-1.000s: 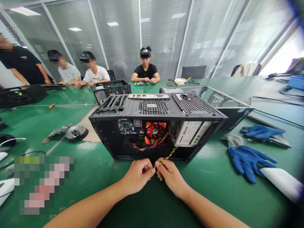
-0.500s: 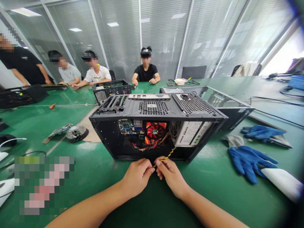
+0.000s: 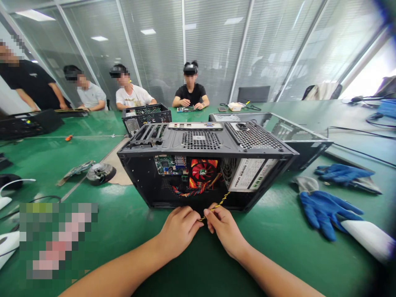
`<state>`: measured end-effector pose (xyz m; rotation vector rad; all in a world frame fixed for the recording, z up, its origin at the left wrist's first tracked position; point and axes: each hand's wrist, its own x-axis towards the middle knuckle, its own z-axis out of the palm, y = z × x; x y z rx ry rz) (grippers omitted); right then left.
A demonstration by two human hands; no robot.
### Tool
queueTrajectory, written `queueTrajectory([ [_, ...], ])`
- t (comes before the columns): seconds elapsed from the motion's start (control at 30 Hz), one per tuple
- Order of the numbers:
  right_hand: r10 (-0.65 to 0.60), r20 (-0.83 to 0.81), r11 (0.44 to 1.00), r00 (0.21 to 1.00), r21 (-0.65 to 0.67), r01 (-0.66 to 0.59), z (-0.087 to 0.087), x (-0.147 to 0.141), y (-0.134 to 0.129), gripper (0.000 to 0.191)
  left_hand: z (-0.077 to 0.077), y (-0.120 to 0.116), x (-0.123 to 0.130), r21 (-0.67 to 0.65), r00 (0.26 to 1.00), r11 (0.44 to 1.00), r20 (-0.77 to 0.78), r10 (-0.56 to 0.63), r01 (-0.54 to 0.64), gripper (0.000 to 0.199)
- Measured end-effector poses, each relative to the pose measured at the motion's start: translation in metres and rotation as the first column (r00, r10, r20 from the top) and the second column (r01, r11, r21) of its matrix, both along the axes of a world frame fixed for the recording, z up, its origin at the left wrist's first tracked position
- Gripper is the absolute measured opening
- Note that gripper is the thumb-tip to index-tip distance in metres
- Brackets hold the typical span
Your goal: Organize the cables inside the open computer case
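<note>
A black computer case (image 3: pixel 198 142) stands on the green table with its side facing me uncovered. Inside show a red fan (image 3: pixel 202 170), a circuit board (image 3: pixel 168 165), bundled coloured wires (image 3: pixel 198 190) and a labelled power supply (image 3: pixel 250 175). A twisted yellow-and-black cable (image 3: pixel 225 198) runs out below the power supply toward me. My left hand (image 3: pixel 182 227) is closed around the cable's near end, most of which its fingers hide. My right hand (image 3: pixel 223 227) pinches the same cable a little farther along, between thumb and fingers. Both hands are just in front of the case's lower edge.
Blue gloves (image 3: pixel 328 208) and a white object (image 3: pixel 368 237) lie to the right. A round metal cooler-like part (image 3: pixel 101 173) sits left of the case. Behind stand another open case (image 3: pixel 303 134) and a smaller chassis (image 3: pixel 147 113). Several people are across the table.
My hands have drawn slightly apart, still holding the cable. Across the table, one person has leaned right, and a circuit board now shows in front of the person in black at the centre.
</note>
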<state>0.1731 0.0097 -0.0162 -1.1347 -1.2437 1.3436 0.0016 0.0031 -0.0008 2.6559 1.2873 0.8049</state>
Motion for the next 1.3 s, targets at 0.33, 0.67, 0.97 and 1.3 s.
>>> queueTrajectory([
  [0.33,0.022,0.019,0.999,1.000,-0.032,-0.021,-0.0006,0.0002,-0.0006,0.046,0.0015,0.0023,0.0021,0.003,0.996,0.999,-0.078,0.043,-0.043,0.021],
  [0.67,0.026,0.013,0.998,1.000,-0.060,-0.026,0.0000,-0.0008,-0.0009,0.046,0.0009,0.0029,-0.0002,0.043,0.997,0.999,-0.076,0.000,0.003,0.023],
  [0.97,0.001,0.103,1.000,0.995,-0.010,0.000,-0.0034,-0.0005,-0.0007,0.045,0.0025,0.0019,0.0008,0.200,0.988,0.978,-0.152,-0.029,0.059,0.027],
  [1.3,0.034,0.078,0.999,0.996,-0.036,-0.032,-0.0024,-0.0002,-0.0011,0.051,0.0067,0.0018,0.0022,-0.064,0.997,0.997,-0.068,0.043,-0.048,0.022],
])
